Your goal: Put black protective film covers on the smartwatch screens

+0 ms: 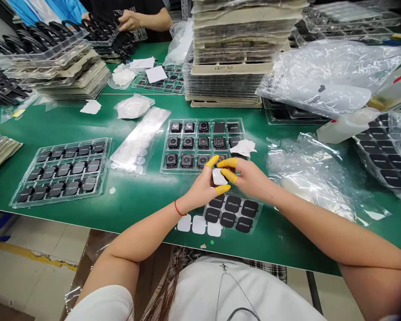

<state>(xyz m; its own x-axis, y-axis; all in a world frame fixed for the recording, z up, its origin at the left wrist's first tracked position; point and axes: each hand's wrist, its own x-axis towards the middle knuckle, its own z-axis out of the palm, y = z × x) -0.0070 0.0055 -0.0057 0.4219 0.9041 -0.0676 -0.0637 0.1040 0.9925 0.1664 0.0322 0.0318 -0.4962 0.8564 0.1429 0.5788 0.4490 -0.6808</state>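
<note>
Yellow finger cots cover several fingertips of my left hand (202, 187) and my right hand (249, 176). Between them they pinch a small watch case (219, 177), whose upturned face is white with rounded corners. Just beyond my fingers lies a clear tray (163, 168) of black watch cases in rows, with a crumpled white paper (243, 148) on its right side. Below my hands is a sheet of black rounded-square stickers (233, 204) printed with white lettering. White rounded squares (199, 224) lie beside it, near the table edge.
A second tray of black cases (64, 169) sits left, next to a strip of clear film (138, 138). Tall stacked trays (234, 58) rise at the back. Plastic bags (314, 178) and a white bottle (345, 127) are on the right. Across the table, a co-worker's hand (129, 20) touches black straps.
</note>
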